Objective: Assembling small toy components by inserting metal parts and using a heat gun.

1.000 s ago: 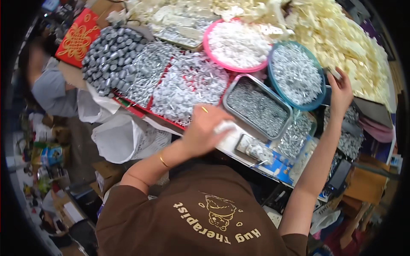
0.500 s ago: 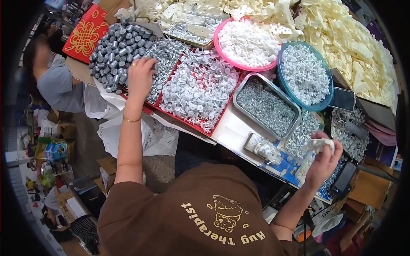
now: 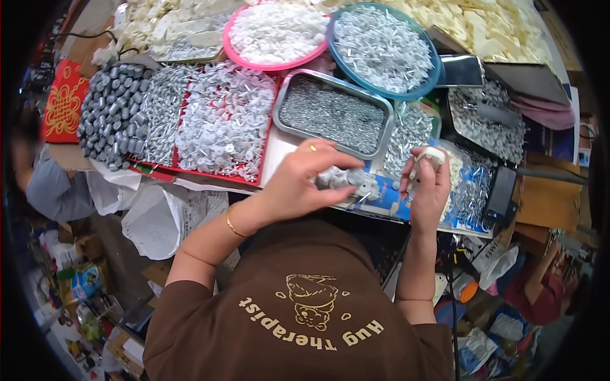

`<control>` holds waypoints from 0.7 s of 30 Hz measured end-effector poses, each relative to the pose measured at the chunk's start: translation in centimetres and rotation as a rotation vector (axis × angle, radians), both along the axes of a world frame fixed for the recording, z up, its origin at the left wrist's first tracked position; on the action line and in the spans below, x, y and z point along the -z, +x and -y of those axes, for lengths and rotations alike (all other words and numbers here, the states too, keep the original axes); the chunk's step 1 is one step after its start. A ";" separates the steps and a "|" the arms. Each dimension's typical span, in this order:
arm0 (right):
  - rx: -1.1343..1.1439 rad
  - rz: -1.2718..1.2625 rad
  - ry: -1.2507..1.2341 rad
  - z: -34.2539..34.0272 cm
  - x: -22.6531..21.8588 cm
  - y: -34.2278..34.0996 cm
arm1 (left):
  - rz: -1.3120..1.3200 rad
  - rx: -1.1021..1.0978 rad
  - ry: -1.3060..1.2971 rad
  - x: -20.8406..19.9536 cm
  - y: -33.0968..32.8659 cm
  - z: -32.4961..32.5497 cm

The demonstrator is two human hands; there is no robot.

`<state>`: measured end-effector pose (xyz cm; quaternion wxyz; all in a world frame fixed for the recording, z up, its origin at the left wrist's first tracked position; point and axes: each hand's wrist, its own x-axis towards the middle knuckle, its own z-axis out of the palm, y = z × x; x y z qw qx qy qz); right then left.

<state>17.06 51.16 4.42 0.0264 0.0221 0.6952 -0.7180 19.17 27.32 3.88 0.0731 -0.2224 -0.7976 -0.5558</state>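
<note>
My left hand (image 3: 295, 181) is closed at the front of the table, thumb and index finger curled round what looks like a grey cylinder (image 3: 343, 177); the grip is partly hidden. Right by those fingertips is a small block fixture with white pieces (image 3: 367, 188). My right hand (image 3: 429, 187) is raised to the right of it, fingers bent round a white plastic part (image 3: 433, 156). Behind my hands stands a metal tray (image 3: 383, 143) of small metal pins. A heap of grey cylinders (image 3: 114, 114) lies at the far left.
A red divided tray (image 3: 262, 166) holds metal pins and white pieces. Behind are a pink basin (image 3: 227, 46) and a teal basin (image 3: 436, 63) of white parts. A phone (image 3: 460, 70) and a black bin (image 3: 450, 114) of metal parts stand right. Cream plastic parts (image 3: 473, 28) are piled far back.
My left hand has moved right, from the grey cylinders to the block fixture. My right hand has moved left with the white plastic part. The whole view has shifted toward the table's right side.
</note>
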 end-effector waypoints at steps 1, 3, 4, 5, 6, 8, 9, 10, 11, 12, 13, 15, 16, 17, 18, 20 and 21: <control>-0.003 -0.008 0.016 -0.4 0.1 0.4 | 0.085 0.033 0.044 0.4 0.2 -1.2; -0.008 -0.001 0.037 -1.0 0.2 0.8 | 0.046 0.055 -0.044 1.4 0.2 -2.4; 0.000 0.001 0.040 -1.3 0.4 0.9 | 0.002 0.066 -0.137 1.9 0.2 -2.9; 0.006 0.024 0.057 -1.6 0.8 1.2 | -0.021 0.044 -0.177 2.4 0.4 -3.3; 0.011 0.048 0.074 -1.9 1.2 1.4 | -0.019 0.050 -0.175 2.9 0.5 -3.5; -0.002 0.021 0.061 -2.3 1.3 1.7 | -0.103 -0.025 -0.277 3.5 0.5 -3.9; -0.009 0.002 0.070 -2.4 1.2 1.7 | -0.101 -0.020 -0.277 3.5 0.5 -4.0; -0.016 -0.018 0.079 -2.4 1.1 1.8 | -0.108 -0.017 -0.290 3.6 0.4 -4.1; -0.011 -0.016 0.079 -2.3 0.9 1.9 | -0.116 -0.015 -0.304 3.6 0.4 -4.1; -0.006 -0.027 0.054 -2.1 0.7 2.1 | -0.116 -0.010 -0.304 3.6 0.2 -4.0; 0.000 -0.039 0.028 -1.9 0.6 2.3 | -0.107 0.037 -0.344 3.5 0.0 -3.7; 0.008 0.038 -0.071 -1.5 0.7 2.7 | -0.098 0.084 -0.384 3.0 -0.2 -3.7; 0.012 0.115 -0.170 -1.4 0.7 2.8 | -0.122 0.024 -0.369 2.6 0.0 -3.8; -0.102 0.161 -0.082 -1.8 1.1 2.5 | -0.146 -0.037 -0.354 2.2 0.2 -3.9; -0.100 0.160 -0.084 -1.7 1.4 2.8 | -0.147 -0.034 -0.356 1.8 0.5 -3.6; -0.115 -0.136 0.256 -1.7 1.8 3.7 | -0.026 -0.011 -0.343 1.2 1.1 -2.1; -0.135 -0.292 0.367 -1.8 2.0 4.1 | 0.008 -0.032 -0.371 1.3 1.5 -1.2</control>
